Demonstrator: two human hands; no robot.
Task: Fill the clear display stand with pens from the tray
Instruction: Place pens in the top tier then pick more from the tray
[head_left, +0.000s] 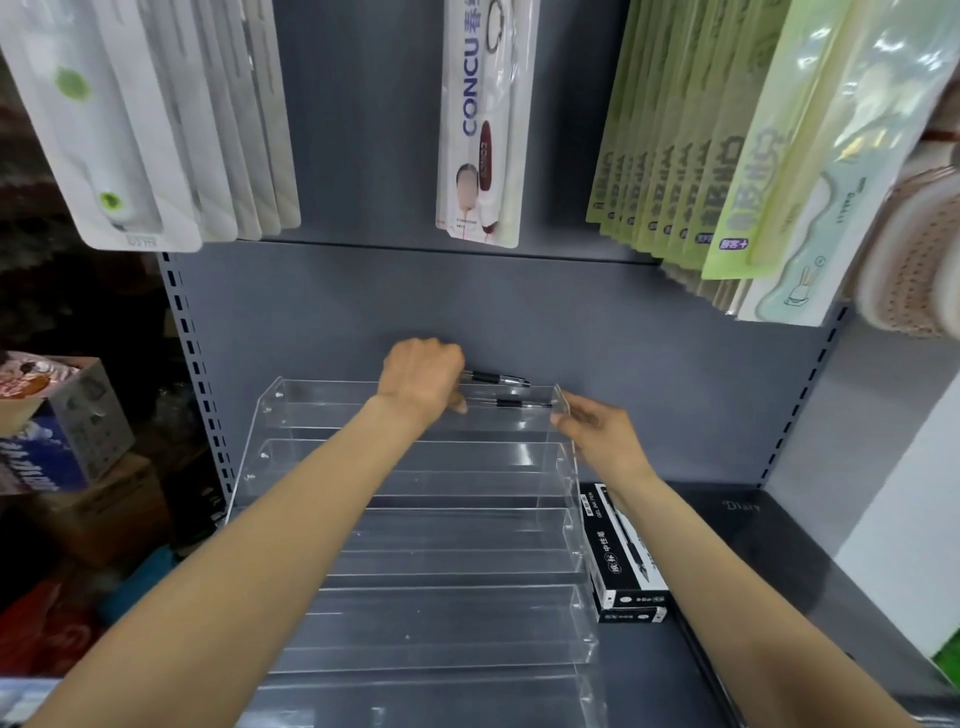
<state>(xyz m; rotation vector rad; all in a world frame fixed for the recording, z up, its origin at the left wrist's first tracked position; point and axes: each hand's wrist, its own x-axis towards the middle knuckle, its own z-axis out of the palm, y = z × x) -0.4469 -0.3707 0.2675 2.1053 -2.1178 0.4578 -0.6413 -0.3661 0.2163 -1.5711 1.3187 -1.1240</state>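
Grey shop shelf (675, 670), hanging packets above.
Left hand (423, 379) grips pens (498, 378) over the clear stand (415, 545) (top tier); right hand (597, 431) pinches its side wall.

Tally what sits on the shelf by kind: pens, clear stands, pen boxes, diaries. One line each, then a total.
Pens: 2, both at the stand's top tier by the left hand
Clear display stand: 1, right hand at its side wall
Black pen boxes: 2, stacked
Black diary: 1
Total: 6

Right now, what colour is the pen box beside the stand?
Black with white panels, the rectangular cardboard pen box, seen in the head view.
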